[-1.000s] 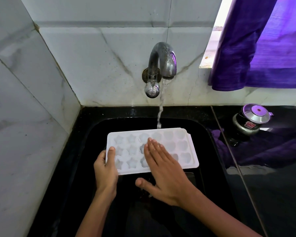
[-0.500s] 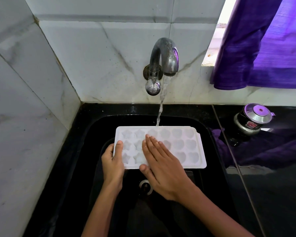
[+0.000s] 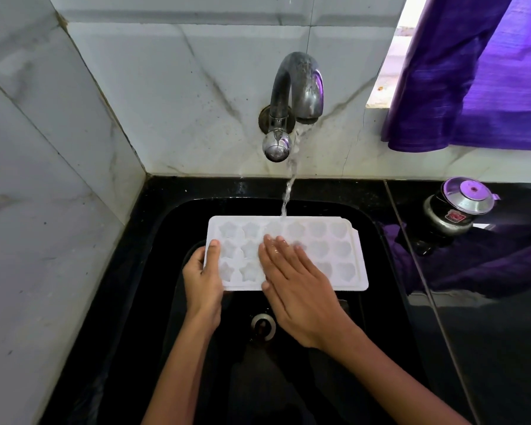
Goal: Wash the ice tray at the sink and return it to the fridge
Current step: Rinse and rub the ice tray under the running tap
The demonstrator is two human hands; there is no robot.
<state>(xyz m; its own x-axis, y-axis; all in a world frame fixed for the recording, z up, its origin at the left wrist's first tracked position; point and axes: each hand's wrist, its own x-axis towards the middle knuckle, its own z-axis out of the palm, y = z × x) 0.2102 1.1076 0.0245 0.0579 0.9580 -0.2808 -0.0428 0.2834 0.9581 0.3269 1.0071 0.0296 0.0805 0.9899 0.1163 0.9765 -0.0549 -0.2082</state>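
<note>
Marble-look tiles (image 3: 172, 96) all round the corner and a glossy black counter (image 3: 488, 332), so it's a pretty tight little kitchen nook with a black sink (image 3: 141, 286) sunk into it.

White ice tray (image 3: 334, 256) is held flat over the basin, cavities facing up, star-ish shapes in three rows. The left hand (image 3: 203, 283) grips the tray's short end, thumb hooked over the top edge and the other fingers tucked underneath, so it's clamped on the tray. The right hand (image 3: 298, 289) lies flat across the middle of the tray just beside the left one, fingers straight and close together, pressing on the cavities, with the thumb sticking out over the near edge. Fingertips look wet and shiny.

Straight ahead of the right hand's fingertips, a stream of water (image 3: 288, 191) lands on the far edge of the tray. It comes from a curved metal tap (image 3: 298, 87) on the back wall, which has a round knob (image 3: 277, 147) hanging under it.

Below the right palm, down in the basin, you can see the round metal drain (image 3: 262, 326).

Off to the right of the right hand, well apart from the tray, a small black and steel pot with a lid (image 3: 459, 210) sits on the counter. Above that a purple curtain (image 3: 478, 75) hangs by a bright window gap (image 3: 393, 56), and its purple reflection shows up in the shiny countertop.
</note>
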